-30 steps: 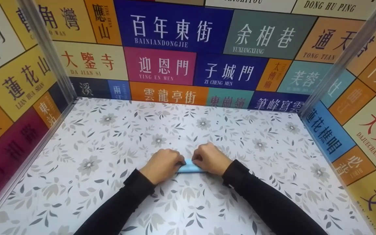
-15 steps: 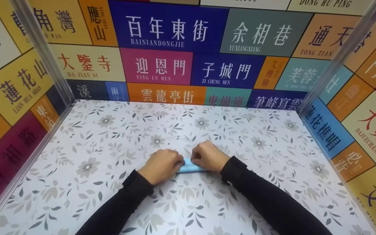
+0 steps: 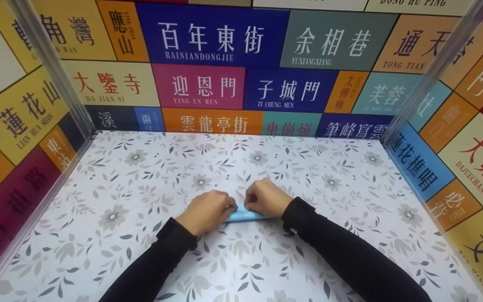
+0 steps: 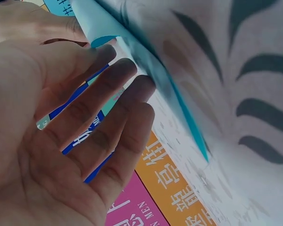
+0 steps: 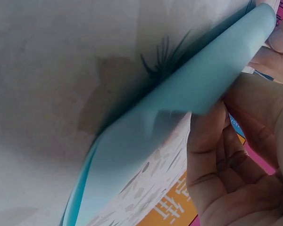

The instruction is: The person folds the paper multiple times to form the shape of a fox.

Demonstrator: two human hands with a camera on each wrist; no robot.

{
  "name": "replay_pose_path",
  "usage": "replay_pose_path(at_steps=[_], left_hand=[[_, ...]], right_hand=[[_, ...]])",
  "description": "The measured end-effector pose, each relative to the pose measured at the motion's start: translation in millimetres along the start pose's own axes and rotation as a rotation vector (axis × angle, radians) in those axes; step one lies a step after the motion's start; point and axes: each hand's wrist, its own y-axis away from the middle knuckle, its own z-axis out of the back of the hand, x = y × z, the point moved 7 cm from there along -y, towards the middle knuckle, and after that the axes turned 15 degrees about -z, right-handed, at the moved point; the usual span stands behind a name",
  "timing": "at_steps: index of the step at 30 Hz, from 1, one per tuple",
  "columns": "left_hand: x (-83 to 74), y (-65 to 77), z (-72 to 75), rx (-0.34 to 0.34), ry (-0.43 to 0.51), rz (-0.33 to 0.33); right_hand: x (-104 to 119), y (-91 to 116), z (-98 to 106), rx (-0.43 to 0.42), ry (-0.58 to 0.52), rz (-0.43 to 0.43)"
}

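Note:
A folded sheet of light-blue paper lies as a narrow strip on the floral-patterned table. My left hand holds its far edge at the left part, thumb and forefinger at the fold. In the left wrist view the other fingers extend loosely along the paper. My right hand pinches the same far edge, a short gap from the left hand. From the right wrist view, the thumb and forefinger grip a rolled-over flap of the paper, and its lower layer spreads out flat beneath.
The white table has a grey leaf-and-flower print. Panels with coloured Chinese street-sign lettering stand behind it and along the left and right sides. Clear corner strips join the panels.
Both hands keep their hold on the blue paper. The right hand has shifted very slightly up and left, and a little more of the paper's right end shows. The head view has shifted slightly.

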Motion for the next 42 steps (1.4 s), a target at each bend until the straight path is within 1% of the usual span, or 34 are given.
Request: replay_pose_path(at_steps=[3,6,12,17,22,26,33,38,42], left_hand=[[0.5,-1.3,1.3,-0.003,0.024,0.019],[-1.7,-3.6,1.3,0.002,0.038,0.010],[-8.3,-8.9,-1.2,0.017,0.030,-0.033],[-10.3,-15.0,-4.9,0.022,0.018,-0.065],[-13.2,-20.7,-7.0,0.021,0.035,-0.102],[-11.6,-23.3,-9.5,0.037,0.075,-0.089],[-5.4,-26.9,-16.3,0.111,0.153,-0.037],[-3.7,-28.2,-20.3,0.123,0.161,-0.017],[-5.7,-27.9,-21.6,0.116,0.151,-0.024]], right_hand=[[0,-1,-1,0.016,-0.005,0.001],[1,-1,0,0.023,-0.008,0.001],[0,-1,2,0.034,-0.016,-0.014],[-1,-3,4,0.040,-0.014,-0.031],[-6,-5,3,0.048,-0.013,-0.060],[-7,-6,3,0.049,-0.009,-0.068],[-8,-7,3,0.045,0.023,-0.070],[-7,-7,4,0.039,0.021,-0.053],[-6,-5,4,0.032,0.019,-0.031]])
